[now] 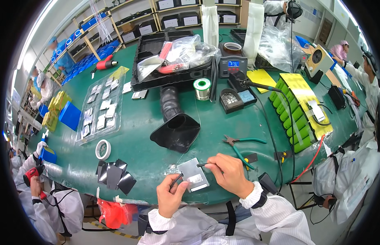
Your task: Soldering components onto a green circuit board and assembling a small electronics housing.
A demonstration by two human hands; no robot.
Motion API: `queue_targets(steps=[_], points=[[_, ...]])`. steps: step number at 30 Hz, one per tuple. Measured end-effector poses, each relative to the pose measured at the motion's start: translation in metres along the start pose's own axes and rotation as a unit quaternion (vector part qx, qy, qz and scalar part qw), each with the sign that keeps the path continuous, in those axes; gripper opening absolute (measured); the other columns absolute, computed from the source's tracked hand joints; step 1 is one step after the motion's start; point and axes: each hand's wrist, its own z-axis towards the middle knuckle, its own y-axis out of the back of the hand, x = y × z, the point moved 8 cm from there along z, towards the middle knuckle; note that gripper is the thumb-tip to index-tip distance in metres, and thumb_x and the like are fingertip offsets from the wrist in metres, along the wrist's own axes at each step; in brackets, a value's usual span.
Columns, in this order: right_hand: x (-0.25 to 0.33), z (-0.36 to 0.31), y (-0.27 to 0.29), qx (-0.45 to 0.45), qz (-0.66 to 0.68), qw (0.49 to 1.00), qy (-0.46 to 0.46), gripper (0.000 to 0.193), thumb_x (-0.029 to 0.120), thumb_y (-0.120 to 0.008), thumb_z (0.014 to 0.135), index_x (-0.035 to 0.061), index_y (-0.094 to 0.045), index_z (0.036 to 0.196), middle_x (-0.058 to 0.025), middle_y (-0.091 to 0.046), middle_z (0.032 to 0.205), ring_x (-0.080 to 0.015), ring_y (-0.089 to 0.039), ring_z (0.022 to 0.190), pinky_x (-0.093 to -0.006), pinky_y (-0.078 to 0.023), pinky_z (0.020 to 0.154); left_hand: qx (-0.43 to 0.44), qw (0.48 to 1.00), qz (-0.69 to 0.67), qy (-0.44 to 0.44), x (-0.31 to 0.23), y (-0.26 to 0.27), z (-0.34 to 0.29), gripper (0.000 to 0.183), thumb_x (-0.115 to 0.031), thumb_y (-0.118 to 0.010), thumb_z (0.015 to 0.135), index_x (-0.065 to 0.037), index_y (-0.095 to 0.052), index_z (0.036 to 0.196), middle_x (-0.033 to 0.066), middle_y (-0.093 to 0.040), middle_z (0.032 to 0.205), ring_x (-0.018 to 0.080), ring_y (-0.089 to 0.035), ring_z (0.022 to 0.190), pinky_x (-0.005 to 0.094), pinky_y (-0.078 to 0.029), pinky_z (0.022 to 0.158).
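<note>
Near the front edge of the bench lies a small translucent grey plastic box [192,168] with whitish bits showing at its lower part. My left hand [169,197] is at its left side, fingers closed around a short, thin black stick-like piece [176,181]. On the other side my right hand [230,173] pinches another small black piece [202,165], its tip over the box's right edge. The exact kind of either piece cannot be made out. Green-handled cutting pliers [239,148] rest just beyond my right hand.
Black flat sheets [115,175] and a white tape roll [103,149] lie to the left. Ahead stands a black fume hose hood [176,131]. A solder reel [202,89], a soldering station [232,67] and a green cell pack [298,112] stand farther back.
</note>
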Motion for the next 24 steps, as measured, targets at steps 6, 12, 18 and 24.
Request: queue_targets(steps=[6, 12, 18, 24], points=[[0.014, -0.003, 0.006, -0.021, 0.043, 0.999, 0.005, 0.013, 0.006, -0.074, 0.085, 0.0, -0.062, 0.085, -0.007, -0.06, 0.069, -0.0189, -0.05, 0.053, -0.0306, -0.038, 0.048, 0.088, 0.983, -0.136, 0.087, 0.0, -0.008, -0.01, 0.021, -0.017, -0.073, 0.092, 0.003, -0.069, 0.097, -0.0092, -0.049, 0.067, -0.001, -0.033, 0.06, 0.0192, -0.023, 0.052], [0.017, -0.006, 0.008, -0.007, 0.062, 0.998, -0.03, 0.017, 0.01, -0.077, 0.084, 0.0021, -0.063, 0.087, -0.0076, -0.061, 0.07, -0.0224, -0.056, 0.055, -0.0323, -0.044, 0.05, 0.114, 0.978, -0.141, 0.106, -0.017, -0.009, -0.018, 0.023, -0.018, -0.074, 0.092, 0.004, -0.07, 0.097, -0.0041, -0.061, 0.075, 0.0004, -0.044, 0.065, 0.0188, -0.031, 0.054], [0.024, -0.001, 0.014, 0.024, 0.003, 0.999, 0.045, 0.023, 0.014, -0.081, 0.079, 0.0044, -0.063, 0.088, -0.0073, -0.061, 0.073, -0.0242, -0.056, 0.057, -0.0331, -0.044, 0.051, 0.104, 0.985, -0.097, 0.095, -0.017, 0.0, -0.02, 0.023, -0.019, -0.075, 0.091, 0.003, -0.071, 0.094, -0.0038, -0.058, 0.065, 0.0011, -0.043, 0.06, 0.0211, -0.033, 0.052], [0.033, 0.002, 0.015, 0.027, -0.033, 0.998, 0.045, 0.022, 0.014, -0.082, 0.078, 0.0044, -0.063, 0.084, -0.0078, -0.06, 0.071, -0.0251, -0.057, 0.057, -0.0337, -0.044, 0.051, 0.109, 0.993, 0.007, 0.047, -0.035, 0.01, -0.015, 0.023, -0.019, -0.076, 0.089, 0.003, -0.069, 0.087, -0.0006, -0.047, 0.052, 0.0037, -0.036, 0.051, 0.0252, -0.031, 0.047]])
